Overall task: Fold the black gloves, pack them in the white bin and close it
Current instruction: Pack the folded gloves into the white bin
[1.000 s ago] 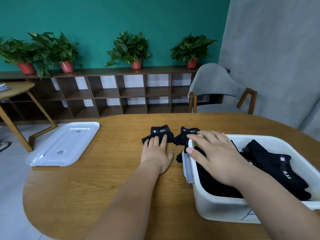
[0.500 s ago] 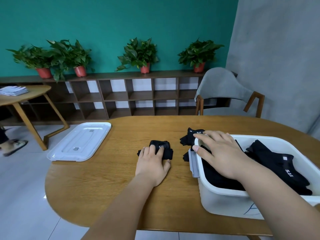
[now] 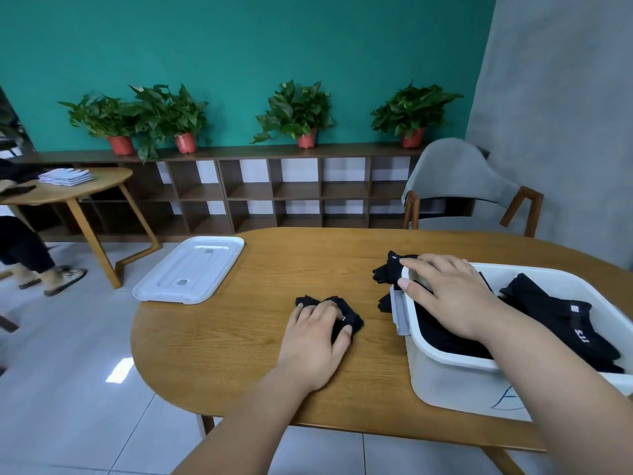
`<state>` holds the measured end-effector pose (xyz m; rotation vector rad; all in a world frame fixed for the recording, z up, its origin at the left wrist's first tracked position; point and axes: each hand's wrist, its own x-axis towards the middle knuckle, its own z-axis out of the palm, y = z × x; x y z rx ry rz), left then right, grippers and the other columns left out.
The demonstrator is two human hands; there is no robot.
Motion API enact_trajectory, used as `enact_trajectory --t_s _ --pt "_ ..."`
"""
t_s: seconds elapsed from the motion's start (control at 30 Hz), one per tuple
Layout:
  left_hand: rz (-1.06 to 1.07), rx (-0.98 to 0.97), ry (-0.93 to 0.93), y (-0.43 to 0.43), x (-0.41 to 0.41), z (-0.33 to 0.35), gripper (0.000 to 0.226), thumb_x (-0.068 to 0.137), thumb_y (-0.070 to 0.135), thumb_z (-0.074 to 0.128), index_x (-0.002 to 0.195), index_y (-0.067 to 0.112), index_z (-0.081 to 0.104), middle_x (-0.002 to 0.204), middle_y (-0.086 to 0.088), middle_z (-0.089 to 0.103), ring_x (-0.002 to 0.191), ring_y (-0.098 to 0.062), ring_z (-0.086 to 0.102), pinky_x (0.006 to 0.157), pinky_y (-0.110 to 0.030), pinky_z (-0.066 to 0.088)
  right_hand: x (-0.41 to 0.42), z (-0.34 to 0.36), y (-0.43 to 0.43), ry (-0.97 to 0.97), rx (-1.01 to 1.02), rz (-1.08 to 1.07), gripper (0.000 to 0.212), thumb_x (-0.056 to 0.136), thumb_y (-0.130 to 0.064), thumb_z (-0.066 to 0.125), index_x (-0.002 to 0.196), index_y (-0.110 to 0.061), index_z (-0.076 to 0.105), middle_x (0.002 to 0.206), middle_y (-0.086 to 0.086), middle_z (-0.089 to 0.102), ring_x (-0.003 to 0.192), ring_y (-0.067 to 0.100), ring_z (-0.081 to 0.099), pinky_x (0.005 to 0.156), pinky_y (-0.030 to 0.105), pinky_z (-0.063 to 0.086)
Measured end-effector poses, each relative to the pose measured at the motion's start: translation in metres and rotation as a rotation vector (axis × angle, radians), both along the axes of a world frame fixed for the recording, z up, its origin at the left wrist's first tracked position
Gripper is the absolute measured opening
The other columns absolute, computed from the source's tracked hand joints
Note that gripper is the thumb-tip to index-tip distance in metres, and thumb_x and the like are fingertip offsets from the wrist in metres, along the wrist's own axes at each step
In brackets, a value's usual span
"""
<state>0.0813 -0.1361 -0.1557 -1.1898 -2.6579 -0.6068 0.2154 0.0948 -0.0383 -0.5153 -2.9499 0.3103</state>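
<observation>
My left hand (image 3: 317, 337) lies on a bunched black glove (image 3: 354, 320) on the wooden table, fingers and thumb curled round it. Beside the far left corner of the white bin (image 3: 445, 366) lies a second black glove (image 3: 388, 272), partly hidden by my right hand (image 3: 445, 296). That hand rests open over the bin's rim, its palm on the black gloves (image 3: 555, 313) piled inside. The bin's white lid (image 3: 191, 269) lies flat at the table's far left edge.
A grey latch (image 3: 400, 310) sticks out from the bin's left end. A grey chair (image 3: 459, 186) stands behind the table. At the left are a small round table (image 3: 68, 193) and a seated person's legs (image 3: 30, 255). Shelves with potted plants line the back wall.
My left hand has dragged its glove toward me, away from the second glove, and its fingers have curled round it. My right hand stays on the bin. The view has swung left.
</observation>
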Motion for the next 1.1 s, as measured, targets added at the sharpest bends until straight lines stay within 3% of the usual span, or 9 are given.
enact_trajectory --t_s 0.07,0.13,0.33,0.47,0.6,0.7,0.83,1.0,1.1 --pt "0.010 0.131 -0.064 0.002 0.006 -0.003 0.027 0.109 0.048 0.034 0.121 0.036 0.055 0.122 0.021 0.060 0.122 -0.004 0.051 0.128 -0.040 0.021 0.000 -0.001 0.000 0.002 0.003 -0.001 0.086 0.085 -0.082 0.004 0.160 -0.048 0.028 0.164 -0.012 0.029 0.155 0.017 0.015 0.129 0.046 0.005" --pt "0.009 0.217 -0.070 0.003 0.008 -0.007 0.015 0.110 0.037 0.040 0.116 0.037 0.055 0.111 0.023 0.062 0.111 -0.001 0.054 0.127 -0.039 0.022 -0.001 -0.002 0.001 0.006 0.009 -0.002 0.084 0.086 -0.082 0.004 0.159 -0.048 0.027 0.164 -0.012 0.029 0.155 0.017 0.015 0.129 0.046 0.005" --pt "0.069 0.410 -0.086 -0.002 0.005 -0.010 0.035 0.106 0.025 0.058 0.140 0.033 0.055 0.134 0.017 0.060 0.124 0.009 0.043 0.127 -0.038 0.028 -0.002 -0.003 0.003 -0.001 0.015 -0.009 0.077 0.091 -0.079 0.009 0.159 -0.048 0.027 0.165 -0.012 0.029 0.155 0.018 0.015 0.129 0.047 0.006" --pt "0.242 0.291 -0.116 -0.003 0.002 -0.013 0.059 0.098 0.050 0.062 0.151 0.035 0.043 0.139 0.013 0.053 0.130 -0.013 0.048 0.116 -0.037 0.034 -0.002 -0.004 0.002 0.005 0.012 -0.008 0.073 0.093 -0.077 0.012 0.159 -0.048 0.028 0.164 -0.012 0.030 0.155 0.018 0.015 0.129 0.047 0.006" --pt "0.323 0.176 -0.122 0.000 0.004 -0.010 0.070 0.094 0.065 0.057 0.155 0.037 0.038 0.135 0.014 0.060 0.124 -0.015 0.050 0.101 -0.035 0.034 -0.003 -0.005 0.003 0.014 0.014 -0.009 0.068 0.098 -0.074 0.016 0.159 -0.047 0.029 0.164 -0.011 0.030 0.155 0.018 0.016 0.129 0.047 0.007" --pt "0.299 0.259 -0.227 -0.001 0.001 -0.009 0.065 0.092 0.054 0.068 0.150 0.044 0.041 0.130 0.017 0.063 0.120 -0.012 0.057 0.100 -0.032 0.038 -0.002 -0.005 0.002 0.009 0.008 -0.008 0.069 0.097 -0.074 0.016 0.159 -0.047 0.029 0.164 -0.012 0.031 0.154 0.018 0.016 0.129 0.046 0.007" --pt "0.261 0.442 -0.439 -0.007 -0.006 0.004 0.072 0.090 0.032 0.079 0.149 0.048 0.041 0.120 0.013 0.070 0.104 -0.005 0.066 0.096 -0.031 0.057 -0.002 -0.003 0.000 0.012 0.003 -0.016 0.064 0.100 -0.071 0.021 0.159 -0.047 0.030 0.163 -0.013 0.032 0.154 0.018 0.017 0.129 0.045 0.006" --pt "0.210 0.636 -0.489 -0.009 0.000 0.034 0.074 0.091 0.019 0.081 0.149 0.047 0.045 0.126 0.015 0.068 0.112 -0.002 0.065 0.091 -0.017 0.053 0.001 0.002 -0.002 0.024 -0.047 -0.009 0.063 0.103 -0.070 0.026 0.160 -0.046 0.030 0.170 -0.007 0.024 0.157 0.022 0.014 0.129 0.044 0.006" --pt "0.135 0.775 -0.534 -0.006 0.010 0.061 0.073 0.092 0.016 0.081 0.147 0.050 0.047 0.126 0.015 0.067 0.111 0.000 0.066 0.086 -0.010 0.054 0.004 0.009 0.001 0.126 -0.130 -0.004 0.067 0.099 -0.072 0.030 0.159 -0.043 0.034 0.170 -0.007 0.026 0.157 0.022 0.018 0.128 0.043 0.015"
